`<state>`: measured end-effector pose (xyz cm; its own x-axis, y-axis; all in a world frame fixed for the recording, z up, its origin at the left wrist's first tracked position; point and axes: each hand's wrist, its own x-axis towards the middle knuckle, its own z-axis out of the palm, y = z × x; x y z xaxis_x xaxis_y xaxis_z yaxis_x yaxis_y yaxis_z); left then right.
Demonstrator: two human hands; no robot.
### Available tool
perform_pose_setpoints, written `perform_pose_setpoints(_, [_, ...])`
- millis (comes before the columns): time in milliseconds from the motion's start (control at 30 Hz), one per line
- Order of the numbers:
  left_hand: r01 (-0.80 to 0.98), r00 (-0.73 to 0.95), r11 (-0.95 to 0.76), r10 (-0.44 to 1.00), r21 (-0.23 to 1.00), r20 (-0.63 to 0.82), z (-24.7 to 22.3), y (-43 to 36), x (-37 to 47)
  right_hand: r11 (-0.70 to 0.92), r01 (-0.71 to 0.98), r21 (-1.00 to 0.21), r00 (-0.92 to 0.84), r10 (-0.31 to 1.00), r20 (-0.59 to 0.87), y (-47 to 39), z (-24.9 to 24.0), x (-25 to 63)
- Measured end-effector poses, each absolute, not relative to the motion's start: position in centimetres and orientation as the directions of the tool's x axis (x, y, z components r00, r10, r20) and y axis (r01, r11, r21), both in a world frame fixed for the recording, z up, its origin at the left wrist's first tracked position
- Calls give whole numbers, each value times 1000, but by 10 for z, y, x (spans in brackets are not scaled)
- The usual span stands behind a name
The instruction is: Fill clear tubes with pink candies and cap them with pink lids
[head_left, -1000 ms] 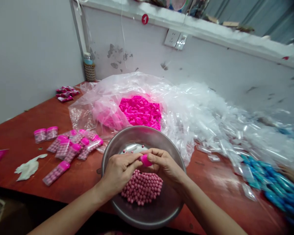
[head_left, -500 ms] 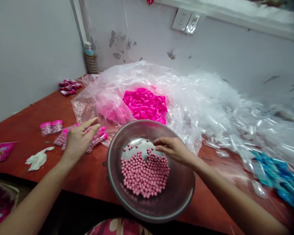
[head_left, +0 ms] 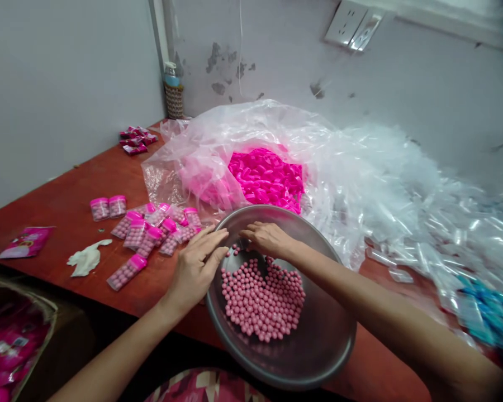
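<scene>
L hand (head_left: 197, 265) at ctr of frame, palm down over the near-left rim of a metal bowl (head_left: 324, 340), its grip spread w/ fingers extended and nothing seen in it. R hand (head_left: 270, 239) reaches in from the right, fingers bent down inside the bowl's far side, just beyond the pink beads (head_left: 262, 304); its fingertips are partly hidden, so can't tell how far the grip is closed or if it has hold of anything. The bowl sits at lower ctr, on the front edge of a red bench (head_left: 67, 192), w/ most beads pooled in its middle and a few loose nr the fingers.

Left of ctr, pink-capped containers (head_left: 126, 273) filled w/ pale-pink balls lie in a loose pile; two more (head_left: 117, 206) stand side by side just left of it. Farther left: a white scrap (head_left: 86, 258) and a flat pink packet (head_left: 27, 243). Upper left, small dk-pink sachets (head_left: 136, 139) lie nr a bottle in a woven holder (head_left: 174, 95).

Behind the bowl, upper ctr, bright-pink caps (head_left: 268, 176) show in an open clear plastic bag (head_left: 268, 120). Clear plastic pcs (head_left: 469, 229) spread to the right edge; blue pcs (head_left: 490, 312) at lower right. An open box (head_left: 46, 335) w/ pink packs fills the btm left corner.
</scene>
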<state>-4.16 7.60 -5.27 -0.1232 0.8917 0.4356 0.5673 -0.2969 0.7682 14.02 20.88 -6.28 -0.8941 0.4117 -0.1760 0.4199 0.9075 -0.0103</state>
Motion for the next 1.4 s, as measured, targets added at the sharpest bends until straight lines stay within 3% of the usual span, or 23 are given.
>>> perform_pose_setpoints(167, [542,-117,-315,889,779,442,-57,76,-41,930,369,8,-905,361,-227,209,-59,142])
perform_pose_setpoints(333, [521,-115,-333,885,786,451,-58,76,-41,898,431,86,-871,439,-221,204,-56,158])
perform_pose_setpoints(467, [502,-126,-342,879,794,459,-60,77,-40,912,397,102,-879,410,-243,202,-55,161])
perform_pose_setpoints(700, [506,-116,-340,884,792,453,-61,79,-42,998,59,-30,-987,54,-151,184,-60,136])
perform_pose_setpoints(833, [508,-127,-329,885,796,447,-60,78,-40,991,39,-126,-992,24,-124,163,-66,126])
perform_pose_setpoints(933, [511,-132,-321,887,797,442,-60,78,-39,952,102,-288,-992,74,-105,154,-69,122])
perform_pose_setpoints(1067, [533,-121,-322,886,782,447,-59,77,-41,763,248,-597,-967,227,-111,149,-63,128])
perform_pose_setpoints(1200, [632,-75,-393,827,668,558,-48,74,-40,254,254,-933,-892,435,-125,142,-41,143])
perform_pose_setpoints(1300, [602,4,-435,840,670,543,-31,70,-31,-72,76,-994,-798,594,-104,132,-25,154])
perform_pose_setpoints(1400, [401,138,-382,924,833,357,-14,68,-17,-158,-52,-986,-709,702,-75,122,-18,162])
